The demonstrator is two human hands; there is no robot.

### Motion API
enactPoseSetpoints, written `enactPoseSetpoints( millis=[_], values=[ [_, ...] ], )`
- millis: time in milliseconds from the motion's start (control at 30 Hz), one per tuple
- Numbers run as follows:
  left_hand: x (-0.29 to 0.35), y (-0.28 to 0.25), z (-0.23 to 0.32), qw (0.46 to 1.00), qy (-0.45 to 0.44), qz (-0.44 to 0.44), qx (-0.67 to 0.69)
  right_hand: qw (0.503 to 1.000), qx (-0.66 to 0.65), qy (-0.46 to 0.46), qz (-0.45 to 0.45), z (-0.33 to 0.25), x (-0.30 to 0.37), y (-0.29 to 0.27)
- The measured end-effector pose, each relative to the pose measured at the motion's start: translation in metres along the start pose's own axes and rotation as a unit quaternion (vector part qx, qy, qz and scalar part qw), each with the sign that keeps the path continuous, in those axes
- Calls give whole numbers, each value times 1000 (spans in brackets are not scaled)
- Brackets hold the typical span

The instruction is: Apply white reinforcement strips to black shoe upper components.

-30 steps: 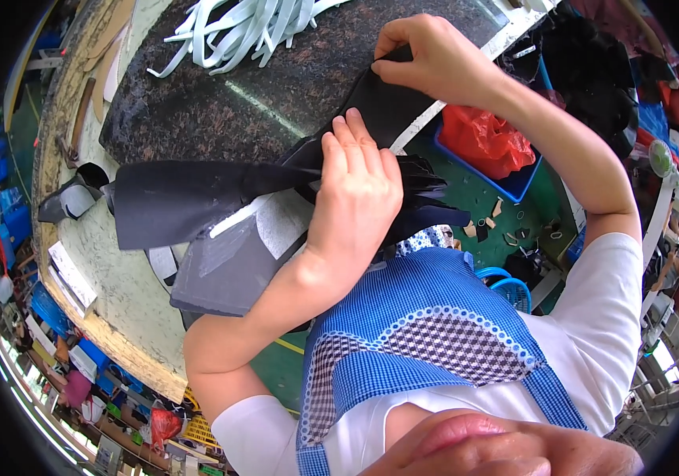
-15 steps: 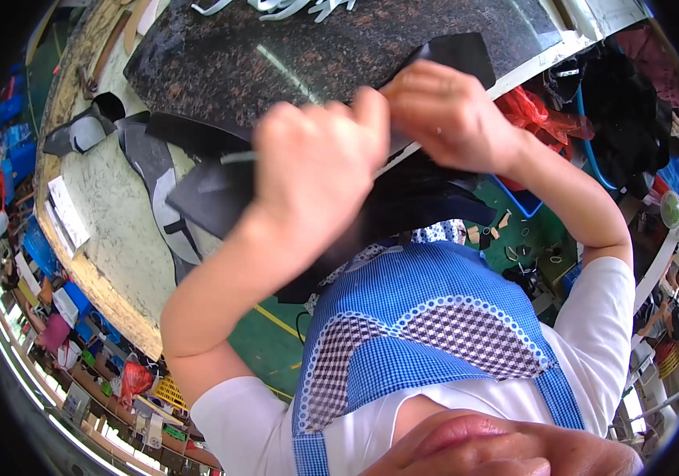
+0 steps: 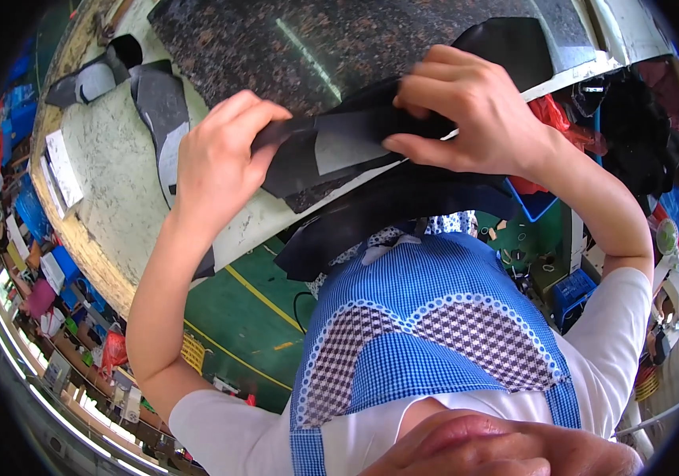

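Note:
A black, leather-like piece with a grey patch stretches between my hands over the near edge of the dark stone slab. My left hand pinches its left end between thumb and fingers. At the right end, my right hand is curled with the thumb below, gripping the folded black material. What lies beneath those fingers is partly hidden. Beyond my right hand, another black piece rests flat on the slab. More black material hangs at the table edge in front of my apron.
The speckled stone slab lies on a pale worktable with a worn wooden rim. Grey-and-black cut pieces lie left of the slab. A red plastic bag and a blue-rimmed container are below at the right.
My hands, close together before, have moved apart, the left one leftward and down. The black piece is now spread between them, showing its grey patch. The view has shifted slightly.

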State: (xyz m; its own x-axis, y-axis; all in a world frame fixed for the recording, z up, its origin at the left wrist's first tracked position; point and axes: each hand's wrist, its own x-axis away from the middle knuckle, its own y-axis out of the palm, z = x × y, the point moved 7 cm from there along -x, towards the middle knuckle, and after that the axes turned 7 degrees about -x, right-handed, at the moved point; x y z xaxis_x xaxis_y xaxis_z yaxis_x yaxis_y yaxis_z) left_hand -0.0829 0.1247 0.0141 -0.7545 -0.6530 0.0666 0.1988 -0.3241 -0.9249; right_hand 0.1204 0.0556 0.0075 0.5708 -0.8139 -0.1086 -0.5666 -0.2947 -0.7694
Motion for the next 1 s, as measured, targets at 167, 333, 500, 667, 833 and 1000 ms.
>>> enactPoseSetpoints(
  millis=[167, 333, 500, 667, 833, 1000],
  values=[
    [-1, -4, 0, 997, 62, 2, -34, 991, -72, -14, 111, -25, -34, 32],
    [33, 10, 12, 942, 207, 55, -257, 997, -5, -71, 44, -27, -23, 38],
    [50, -3, -6, 936, 194, 64, -288, 988, 99, -94, -67, -37, -33, 48],
    [58, -6, -13, 961, 154, 29, -226, 992, 84, -88, -42, -41, -29, 34],
    [53, -2, -9, 989, 113, 35, -88, 989, 119, -82, 9, -37, 3, 7],
    [63, -28, -45, 997, 19, 69, 16, 987, 112, -83, -77, -61, -5, 16]
  ],
)
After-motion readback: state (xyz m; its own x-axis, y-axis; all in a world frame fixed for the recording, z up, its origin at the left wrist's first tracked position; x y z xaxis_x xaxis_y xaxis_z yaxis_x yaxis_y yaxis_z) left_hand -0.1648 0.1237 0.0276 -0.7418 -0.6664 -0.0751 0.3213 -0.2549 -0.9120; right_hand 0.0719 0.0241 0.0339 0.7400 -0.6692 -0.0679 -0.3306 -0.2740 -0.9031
